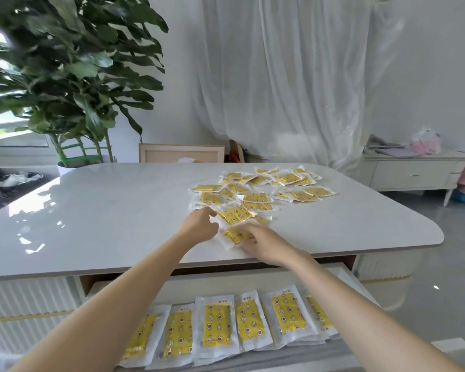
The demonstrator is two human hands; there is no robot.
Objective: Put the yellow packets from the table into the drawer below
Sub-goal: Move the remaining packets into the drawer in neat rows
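Glossy white table (105,210), sheer curtains (279,76) behind. Left hand (199,225) fingertips pinch the crinkly clear edge of a raised packet (235,214) near the table's front. Right hand (262,241) fingers curl onto a flat packet (232,235) beside it. Both forearms are outstretched. Scattered packets (263,189) cover the table's far side, and a packet row (216,323) fills the open drawer (226,283) below.

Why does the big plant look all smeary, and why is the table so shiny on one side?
In the head view the plant is blurred near the top-left corner, while the yellow packets stay fairly sharp; also in the head view, daylight bounces off the glossy table as white glare patches on its left; the wide lens curves the table's edges.
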